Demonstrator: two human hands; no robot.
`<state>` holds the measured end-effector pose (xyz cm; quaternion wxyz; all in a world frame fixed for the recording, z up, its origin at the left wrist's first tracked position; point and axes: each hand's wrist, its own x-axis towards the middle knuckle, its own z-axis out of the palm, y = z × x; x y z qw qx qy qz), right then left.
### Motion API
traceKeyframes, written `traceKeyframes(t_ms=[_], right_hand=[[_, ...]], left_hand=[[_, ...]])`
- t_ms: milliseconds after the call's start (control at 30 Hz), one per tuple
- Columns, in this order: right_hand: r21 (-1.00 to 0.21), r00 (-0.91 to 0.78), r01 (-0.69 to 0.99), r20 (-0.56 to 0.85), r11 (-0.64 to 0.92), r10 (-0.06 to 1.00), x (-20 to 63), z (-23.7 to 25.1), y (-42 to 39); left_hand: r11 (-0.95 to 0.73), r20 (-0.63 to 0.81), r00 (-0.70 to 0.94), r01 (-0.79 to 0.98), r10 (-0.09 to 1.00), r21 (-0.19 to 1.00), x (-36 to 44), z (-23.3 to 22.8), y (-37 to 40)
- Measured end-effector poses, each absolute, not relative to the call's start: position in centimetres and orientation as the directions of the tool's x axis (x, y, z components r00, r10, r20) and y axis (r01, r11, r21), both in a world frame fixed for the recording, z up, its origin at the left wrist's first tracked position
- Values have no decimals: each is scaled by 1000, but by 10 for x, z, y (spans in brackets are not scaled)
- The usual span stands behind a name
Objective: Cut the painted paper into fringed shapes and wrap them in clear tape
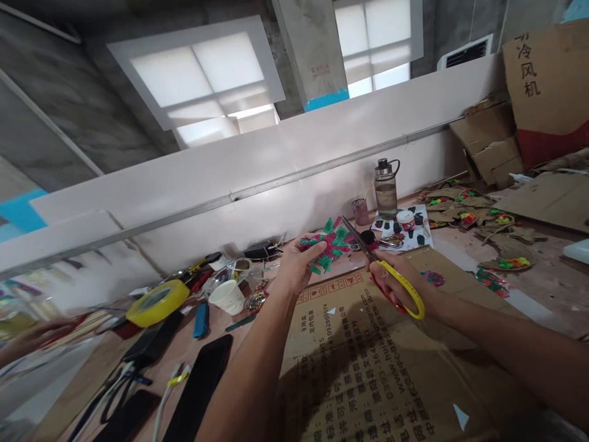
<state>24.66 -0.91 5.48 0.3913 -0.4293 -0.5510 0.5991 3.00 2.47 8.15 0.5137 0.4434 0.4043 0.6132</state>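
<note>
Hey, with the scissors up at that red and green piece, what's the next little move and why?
Probably close the scissors to make the cut. The right hand has its fingers through the yellow handles, the blade tips sit at the edge of the red and green piece, and the left hand holds that piece up above the cardboard.

Both forearms extended forward, converging. Left hand (294,264) raised, fingers pinched closed, palm toward the right. Right hand (396,285) curled in a closed grip, knuckles up.
</note>
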Motion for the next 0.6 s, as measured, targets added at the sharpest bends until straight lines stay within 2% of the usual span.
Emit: traceKeyframes(t_ms=[133, 600], right_hand=[[-993, -311, -62, -75, -99, 947, 246, 52, -11], [-993, -325, 59, 74, 98, 943, 251, 56, -14]], left_hand=[[-120, 120, -17, -256, 993, 959, 31, 80, 25], [-92, 93, -8, -256, 996, 962, 29, 79, 27]])
